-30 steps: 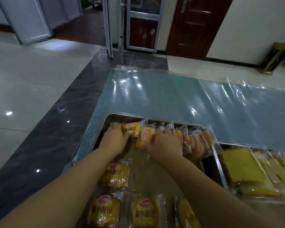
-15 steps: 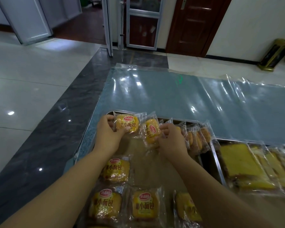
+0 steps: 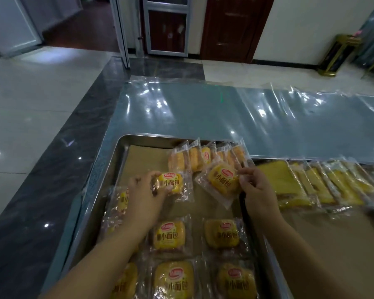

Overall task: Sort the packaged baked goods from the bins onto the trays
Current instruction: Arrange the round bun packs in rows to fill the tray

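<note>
The left hand (image 3: pixel 146 197) has fingers (image 3: pixel 138 181) and thumb curled round one bun packet (image 3: pixel 171 184), label up, its long side running across the tray (image 3: pixel 110 167). The right hand (image 3: pixel 258 192) pinches a second packet (image 3: pixel 222 180) by its right edge between fingertips (image 3: pixel 243 176) and thumb. That one hangs tilted, its long axis slanting down and away to the left of those fingers.

Below both packets is bare lining paper (image 3: pixel 142 156). On the near side of the fingers the flat buns (image 3: pixel 169 236) lie in rows, so the open strip just ahead of those rows looks like where the two packets go, each hand setting down its own. Beyond the fingers, the standing row (image 3: pixel 205 156) leans at the far end.

Half a second ago both packets were up by that standing row. They have since been drawn back towards the person, and the right one has turned label-up.
</note>
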`<state>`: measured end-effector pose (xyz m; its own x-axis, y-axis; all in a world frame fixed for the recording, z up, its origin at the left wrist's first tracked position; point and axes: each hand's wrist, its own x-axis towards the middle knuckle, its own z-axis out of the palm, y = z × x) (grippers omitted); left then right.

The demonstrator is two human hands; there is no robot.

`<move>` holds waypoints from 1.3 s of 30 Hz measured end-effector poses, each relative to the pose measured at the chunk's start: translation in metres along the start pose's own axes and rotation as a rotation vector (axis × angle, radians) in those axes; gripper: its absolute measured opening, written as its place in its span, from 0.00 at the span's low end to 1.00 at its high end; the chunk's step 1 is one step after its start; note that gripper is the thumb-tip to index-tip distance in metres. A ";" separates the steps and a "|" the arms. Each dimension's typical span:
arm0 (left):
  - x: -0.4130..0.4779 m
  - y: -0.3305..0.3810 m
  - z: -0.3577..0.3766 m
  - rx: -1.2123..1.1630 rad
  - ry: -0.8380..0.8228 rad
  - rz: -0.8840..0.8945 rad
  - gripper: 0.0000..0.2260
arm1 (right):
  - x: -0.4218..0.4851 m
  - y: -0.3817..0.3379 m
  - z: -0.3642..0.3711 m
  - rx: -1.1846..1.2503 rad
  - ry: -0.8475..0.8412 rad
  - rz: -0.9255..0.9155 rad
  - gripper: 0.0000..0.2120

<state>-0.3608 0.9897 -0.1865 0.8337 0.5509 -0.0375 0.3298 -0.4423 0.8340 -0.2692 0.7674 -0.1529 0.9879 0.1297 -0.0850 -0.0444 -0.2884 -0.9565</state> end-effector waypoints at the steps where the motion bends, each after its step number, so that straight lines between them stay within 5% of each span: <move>1: -0.003 0.001 0.005 0.042 -0.012 0.015 0.17 | 0.000 0.004 -0.007 -0.024 0.003 -0.007 0.09; 10: -0.013 0.001 0.027 0.625 -0.083 0.192 0.21 | 0.026 0.015 -0.014 -0.679 -0.236 -0.034 0.09; 15: -0.012 0.002 0.024 0.604 -0.038 0.389 0.17 | 0.016 0.022 0.007 -1.044 -0.042 -0.291 0.19; 21: -0.022 -0.009 0.028 0.574 -0.268 0.436 0.21 | -0.013 0.042 0.019 -1.076 -0.286 -0.373 0.17; 26: -0.020 -0.004 0.024 0.549 -0.330 0.406 0.22 | -0.015 0.038 0.014 -1.050 -0.299 -0.349 0.17; 33: 0.019 0.008 0.019 0.457 -0.132 0.350 0.22 | 0.012 0.000 0.024 -0.881 -0.185 -0.418 0.16; 39: 0.070 0.017 0.031 0.378 -0.211 0.232 0.30 | 0.048 -0.026 0.047 -1.132 -0.288 -0.539 0.18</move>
<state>-0.2837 0.9990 -0.1920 0.9629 0.2694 -0.0172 0.2296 -0.7840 0.5767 -0.2275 0.8259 -0.1451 0.7677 0.6393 0.0435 0.6387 -0.7580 -0.1326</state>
